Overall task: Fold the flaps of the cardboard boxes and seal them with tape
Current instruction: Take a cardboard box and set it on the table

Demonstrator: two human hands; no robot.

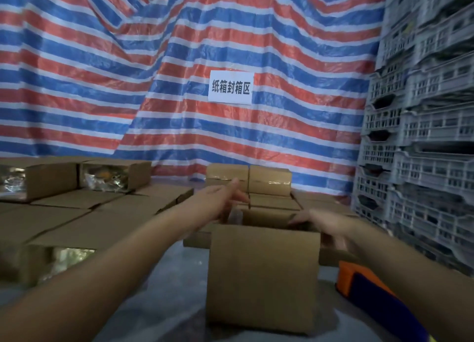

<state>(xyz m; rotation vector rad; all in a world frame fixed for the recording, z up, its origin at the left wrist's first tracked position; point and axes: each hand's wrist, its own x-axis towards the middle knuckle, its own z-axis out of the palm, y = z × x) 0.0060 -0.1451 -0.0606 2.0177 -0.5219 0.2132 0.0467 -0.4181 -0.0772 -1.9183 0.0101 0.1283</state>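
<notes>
A person works at an open cardboard box (261,275) standing on the near part of a grey table (164,285), its top flaps not yet folded shut. The left hand (220,203) reaches over the box's far left corner with fingers held fairly straight and gripping nothing that can be seen, while the right hand (320,225) rests on the right rim, its fingers bent over the edge onto what looks like a side flap. The board looks thin, light and stiff along its creases, likely to dent if squeezed; the free edges of the flaps seem the best places to take hold. Something glossy and clear shows just inside the far left corner. An orange and blue tape dispenser (359,282) lies just right of the box. Closed boxes (269,180) are stacked beyond, more boxes (77,208) fill the left, and grey crates (423,136) rise on the right against a striped tarpaulin (179,59).
</notes>
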